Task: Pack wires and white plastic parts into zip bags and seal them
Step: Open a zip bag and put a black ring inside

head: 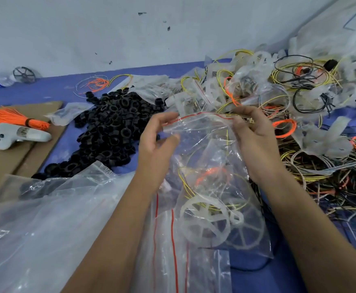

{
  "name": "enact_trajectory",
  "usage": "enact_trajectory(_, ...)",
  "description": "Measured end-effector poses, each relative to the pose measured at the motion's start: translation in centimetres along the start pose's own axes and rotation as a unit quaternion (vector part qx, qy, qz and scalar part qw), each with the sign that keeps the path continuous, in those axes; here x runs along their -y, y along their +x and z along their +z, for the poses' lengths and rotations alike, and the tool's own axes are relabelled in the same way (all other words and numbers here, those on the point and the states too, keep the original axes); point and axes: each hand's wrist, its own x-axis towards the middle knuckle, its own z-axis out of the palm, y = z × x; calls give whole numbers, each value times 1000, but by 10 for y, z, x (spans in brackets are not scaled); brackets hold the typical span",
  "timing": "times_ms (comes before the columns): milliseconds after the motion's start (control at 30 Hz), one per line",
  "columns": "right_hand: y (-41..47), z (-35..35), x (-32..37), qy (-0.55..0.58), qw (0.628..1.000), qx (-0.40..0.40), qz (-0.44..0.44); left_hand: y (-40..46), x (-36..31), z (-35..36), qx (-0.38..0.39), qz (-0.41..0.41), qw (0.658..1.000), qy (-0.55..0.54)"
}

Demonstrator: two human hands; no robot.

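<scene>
I hold a clear zip bag point(210, 157) with a red zip line by its top edge. My left hand point(158, 142) pinches the left end of the zip strip. My right hand point(251, 132) pinches the right end. Inside the bag lie white plastic wheel-shaped parts point(206, 225) and looped yellow and orange wires point(208, 176). The bag's mouth looks partly open between my hands.
A heap of black plastic rings point(109, 127) lies to the left. Tangled wires point(325, 176) and filled bags point(246, 87) pile up on the right and back. Empty zip bags point(46, 229) lie near me. A white controller point(18, 136) and an orange wire bundle point(14, 119) rest on cardboard.
</scene>
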Motion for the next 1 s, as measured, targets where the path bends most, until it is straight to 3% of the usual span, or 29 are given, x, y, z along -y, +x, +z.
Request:
enact_trajectory(100,-1,0,-4,-70,996,14,-51,-1,-11,2,9,105,986,130)
enact_trajectory(200,-1,0,-4,-73,995,12,-66,5,-22,7,46,97,966,234)
enact_trajectory(433,5,-11,-7,-140,987,-31,-78,12,-20,-14,53,9,958,282)
enact_trajectory(600,3,-1,-10,-170,983,-11,-74,7,1,-31,49,-72,951,295)
enact_trajectory(767,3,-2,-13,-106,992,-8,-68,24,-18,-1,-7,54,952,302)
enact_trajectory(833,4,-2,-13,-76,995,-1,-68,32,-30,15,49,81,955,280)
enact_trajectory(900,5,-3,-13,-45,997,5,-63,36,-34,29,134,58,955,257)
enact_trajectory(1000,7,-5,-15,-21,999,7,-46,38,-28,38,168,39,954,245)
